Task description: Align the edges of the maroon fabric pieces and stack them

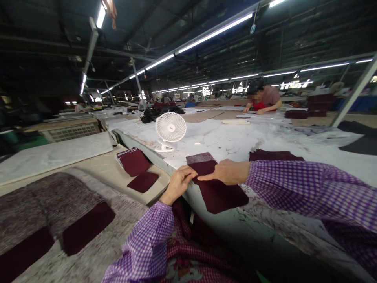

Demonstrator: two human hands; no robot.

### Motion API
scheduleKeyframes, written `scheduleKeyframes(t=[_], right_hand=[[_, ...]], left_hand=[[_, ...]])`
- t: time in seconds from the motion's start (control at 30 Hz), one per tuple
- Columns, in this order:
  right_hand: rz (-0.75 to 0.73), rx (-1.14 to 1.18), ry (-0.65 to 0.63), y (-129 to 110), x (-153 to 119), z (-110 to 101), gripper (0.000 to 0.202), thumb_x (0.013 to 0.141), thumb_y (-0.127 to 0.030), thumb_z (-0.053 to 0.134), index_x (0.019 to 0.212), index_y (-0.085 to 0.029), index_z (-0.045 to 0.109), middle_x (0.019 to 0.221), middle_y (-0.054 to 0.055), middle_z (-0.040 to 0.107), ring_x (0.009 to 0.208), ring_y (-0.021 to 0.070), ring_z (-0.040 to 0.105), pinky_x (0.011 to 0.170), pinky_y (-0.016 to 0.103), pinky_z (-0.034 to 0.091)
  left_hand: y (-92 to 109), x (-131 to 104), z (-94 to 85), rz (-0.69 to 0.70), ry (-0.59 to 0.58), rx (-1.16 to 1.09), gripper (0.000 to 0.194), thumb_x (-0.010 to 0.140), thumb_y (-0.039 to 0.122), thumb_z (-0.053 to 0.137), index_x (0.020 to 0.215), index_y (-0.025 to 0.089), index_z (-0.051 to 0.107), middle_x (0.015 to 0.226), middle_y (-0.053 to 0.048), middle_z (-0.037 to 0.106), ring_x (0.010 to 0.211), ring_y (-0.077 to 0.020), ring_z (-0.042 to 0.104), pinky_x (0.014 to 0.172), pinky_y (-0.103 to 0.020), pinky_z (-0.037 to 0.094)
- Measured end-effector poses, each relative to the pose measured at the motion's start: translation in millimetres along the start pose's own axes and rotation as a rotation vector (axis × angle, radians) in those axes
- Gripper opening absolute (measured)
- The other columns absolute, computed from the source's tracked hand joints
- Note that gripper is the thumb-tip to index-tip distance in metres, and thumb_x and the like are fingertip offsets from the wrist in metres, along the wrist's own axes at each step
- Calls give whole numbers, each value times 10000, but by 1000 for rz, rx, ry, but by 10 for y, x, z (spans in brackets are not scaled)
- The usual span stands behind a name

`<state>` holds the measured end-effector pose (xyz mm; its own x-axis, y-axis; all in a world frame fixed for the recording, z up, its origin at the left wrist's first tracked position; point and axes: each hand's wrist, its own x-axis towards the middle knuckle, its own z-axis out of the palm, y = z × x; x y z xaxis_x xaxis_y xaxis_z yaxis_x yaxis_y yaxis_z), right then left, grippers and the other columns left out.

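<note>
A maroon fabric piece (pixel 222 196) lies over the near edge of the white-covered table, its lower part hanging down. At its left edge my left hand (pixel 179 182) is closed, thumb and fingertips pinching the fabric. My right hand (pixel 228 171) rests on the same piece from the right, index finger stretched out with its tip close to the left fingertips. The other right fingers look curled and are partly hidden. Just beyond my hands, a speckled grey-maroon patch (pixel 201 157) shows at the far end of the piece.
A white fan (pixel 171 127) stands on the table (pixel 203 135). Left, a stack of maroon pieces (pixel 134 162) and a single piece (pixel 143 182) lie on a beige board. More maroon fabric (pixel 273 155) lies beyond my right sleeve. A co-worker (pixel 269 98) leans over the table farther back.
</note>
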<state>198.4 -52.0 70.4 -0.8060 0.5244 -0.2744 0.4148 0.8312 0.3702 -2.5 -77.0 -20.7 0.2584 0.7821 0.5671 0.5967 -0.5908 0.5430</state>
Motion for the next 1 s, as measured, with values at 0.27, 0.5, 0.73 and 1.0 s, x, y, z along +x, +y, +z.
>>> scheduleKeyframes(t=[0.27, 0.5, 0.73, 1.0], right_hand=[[160, 113, 229, 97, -116, 252, 542, 845, -263, 532, 1369, -228, 401, 859, 90, 663, 737, 193, 602, 597, 261, 359], [211, 733, 199, 430, -186, 427, 268, 756, -385, 579, 867, -154, 659, 823, 39, 636, 728, 158, 559, 619, 248, 389], [276, 985, 222, 741, -634, 432, 286, 761, -398, 519, 792, -135, 624, 728, 34, 611, 650, 145, 529, 581, 250, 403], [826, 374, 238, 1328, -1224, 714, 458, 725, -352, 610, 1139, -157, 616, 1062, 140, 643, 924, 280, 595, 774, 370, 440]], left_hand=[[97, 9, 85, -108, 47, 117, 146, 827, 253, 581, 923, 204, 680, 867, -29, 620, 856, -172, 571, 782, -298, 455], [109, 34, 127, -115, 5, 157, 122, 823, 211, 574, 870, 202, 687, 847, -31, 591, 859, -179, 549, 780, -305, 446], [84, -54, 35, -12, -60, 127, 322, 760, 439, 652, 1002, 227, 659, 969, -58, 567, 954, -215, 539, 857, -352, 441], [140, -23, -82, 52, -118, 134, 160, 827, 336, 584, 821, 224, 698, 894, -52, 650, 880, -214, 550, 828, -354, 418]])
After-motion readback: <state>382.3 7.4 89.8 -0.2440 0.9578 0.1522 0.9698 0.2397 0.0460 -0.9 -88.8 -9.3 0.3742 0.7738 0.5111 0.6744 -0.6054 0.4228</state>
